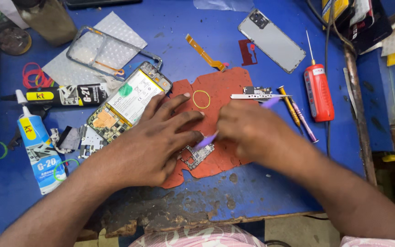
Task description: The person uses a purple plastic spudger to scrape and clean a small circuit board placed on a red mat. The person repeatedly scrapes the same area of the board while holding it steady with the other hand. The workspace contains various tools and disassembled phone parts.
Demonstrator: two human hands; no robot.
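On the red mat [225, 87], the left hand [161, 137] lies spread, fingertips pinning a small circuit board [198, 155], while the right hand [248, 130] grips a purple brush [206, 139], blurred; hard strokes could dislodge components.

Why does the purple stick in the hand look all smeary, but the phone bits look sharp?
In the head view, the right hand and its purple tool are smeared by motion blur; the left hand, circuit board and opened phone look sharp; lighting is even, with soft shadows.
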